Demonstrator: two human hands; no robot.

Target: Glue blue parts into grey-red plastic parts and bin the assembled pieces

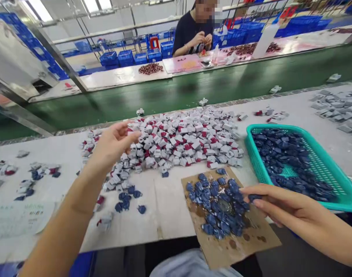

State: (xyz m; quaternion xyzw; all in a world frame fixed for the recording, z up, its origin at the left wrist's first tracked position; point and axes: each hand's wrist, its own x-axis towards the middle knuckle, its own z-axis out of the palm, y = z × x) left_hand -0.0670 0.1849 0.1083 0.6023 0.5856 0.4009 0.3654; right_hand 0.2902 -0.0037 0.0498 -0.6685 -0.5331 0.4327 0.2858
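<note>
A long white table holds a big pile of white and red pieces. To the right sits a green basket full of blue pieces. In front lies a brown card with a heap of blue pieces on it. The right hand is just past the card's edge, and its fingers pinch one blue piece over the heap. The left hand is curled at the pile's edge, with its fingers a little apart. I cannot tell if it holds a piece.
</note>
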